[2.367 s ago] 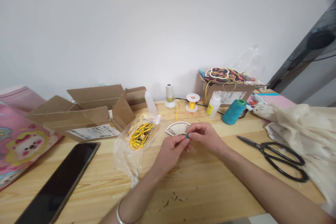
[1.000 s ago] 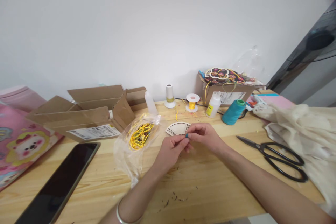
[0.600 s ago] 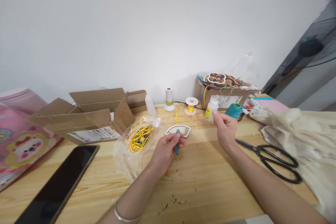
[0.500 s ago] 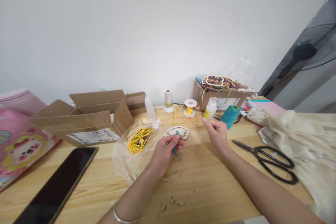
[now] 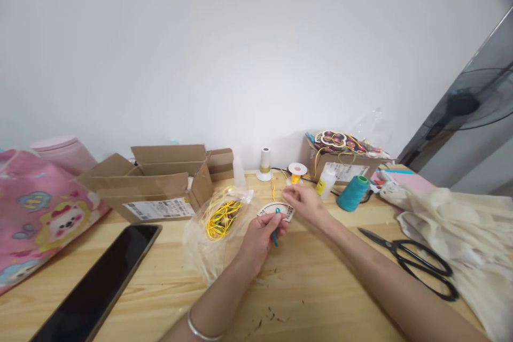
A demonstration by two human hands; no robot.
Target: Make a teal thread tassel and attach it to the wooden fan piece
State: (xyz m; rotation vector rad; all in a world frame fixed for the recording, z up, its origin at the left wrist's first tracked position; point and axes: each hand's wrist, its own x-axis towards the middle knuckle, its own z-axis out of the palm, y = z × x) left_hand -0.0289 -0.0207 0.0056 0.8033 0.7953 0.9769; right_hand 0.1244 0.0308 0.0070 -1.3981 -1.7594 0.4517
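My left hand (image 5: 260, 238) pinches a small fan-shaped wooden piece (image 5: 264, 207) with cut-out patterns between thumb and fingers. A teal tassel or cord (image 5: 276, 238) with a loop at its top lies under the same thumb and hangs below it. From the fan's upper edge a yellow cord (image 5: 273, 191) runs upward. My right hand (image 5: 306, 202) is just right of the fan, its thumb and fingertips pressed together; whatever they hold is too small to make out.
Behind stand spools of white (image 5: 265, 160) and yellow thread (image 5: 296, 171), a glue bottle (image 5: 326, 181) and a teal thread cone (image 5: 353, 193). Scissors (image 5: 401, 251) and cream cloth lie right. A plastic bag of yellow cords (image 5: 222, 219), an open carton (image 5: 146, 184) and a phone (image 5: 100, 278) are left.
My right hand has come left from beside the glue bottle to close by the fan piece. My left hand keeps its grip. The whole view has shifted slightly.
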